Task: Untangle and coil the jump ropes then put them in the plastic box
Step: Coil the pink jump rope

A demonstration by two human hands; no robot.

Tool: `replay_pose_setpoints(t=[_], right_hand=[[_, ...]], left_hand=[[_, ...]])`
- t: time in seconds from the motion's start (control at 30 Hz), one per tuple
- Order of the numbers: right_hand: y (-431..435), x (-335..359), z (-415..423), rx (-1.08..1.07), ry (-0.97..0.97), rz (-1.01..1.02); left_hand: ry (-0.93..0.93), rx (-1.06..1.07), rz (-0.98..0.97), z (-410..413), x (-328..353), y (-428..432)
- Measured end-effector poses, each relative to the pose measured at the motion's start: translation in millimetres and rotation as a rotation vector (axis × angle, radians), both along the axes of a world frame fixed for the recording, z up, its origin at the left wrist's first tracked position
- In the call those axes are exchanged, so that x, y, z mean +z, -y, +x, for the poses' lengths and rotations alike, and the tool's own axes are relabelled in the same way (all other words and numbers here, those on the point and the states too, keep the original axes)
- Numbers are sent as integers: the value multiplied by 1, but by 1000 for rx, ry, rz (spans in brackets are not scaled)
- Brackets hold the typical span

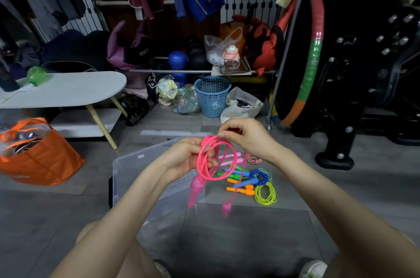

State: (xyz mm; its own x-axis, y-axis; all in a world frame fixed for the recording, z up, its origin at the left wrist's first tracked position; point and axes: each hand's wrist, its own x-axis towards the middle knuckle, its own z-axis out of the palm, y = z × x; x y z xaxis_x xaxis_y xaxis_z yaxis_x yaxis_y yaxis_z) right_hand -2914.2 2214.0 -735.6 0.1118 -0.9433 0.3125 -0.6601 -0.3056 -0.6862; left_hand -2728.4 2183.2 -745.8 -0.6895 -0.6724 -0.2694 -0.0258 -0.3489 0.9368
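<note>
Pink plastic cord, the jump rope [198,164], hangs as a roughly upright coil between the hands. The left hand [185,157] grips the loops at their left edge and the right hand [244,138] pinches the top strand. Both handles dangle straight down (the lower ends are blurred). The plastic box [136,175] lies below and leftward, nearer the left hand, while the other ropes [252,177] lie on the floor to the right. One word is legible: "FITNESS" on a purple bag [127,50].

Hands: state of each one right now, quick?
Left hand: closed, gripping the coiled pink plastic jump rope.
Right hand: closed, pinching the top of the same coil.
</note>
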Motion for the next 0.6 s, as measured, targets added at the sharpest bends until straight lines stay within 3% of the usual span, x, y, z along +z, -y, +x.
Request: replay_pose_setpoints(t=[0.27,0.47,0.6], right_hand=[[-1,-6,-14,-65,16,-9],[3,-7,-17,-47,23,-21],[-1,-24,-30,9,4,45]], left_hand=[[-113,98,177,-3,8,0],[-63,-32,24,-6,9,-2],[-64,-27,30,-2,11,-1]])
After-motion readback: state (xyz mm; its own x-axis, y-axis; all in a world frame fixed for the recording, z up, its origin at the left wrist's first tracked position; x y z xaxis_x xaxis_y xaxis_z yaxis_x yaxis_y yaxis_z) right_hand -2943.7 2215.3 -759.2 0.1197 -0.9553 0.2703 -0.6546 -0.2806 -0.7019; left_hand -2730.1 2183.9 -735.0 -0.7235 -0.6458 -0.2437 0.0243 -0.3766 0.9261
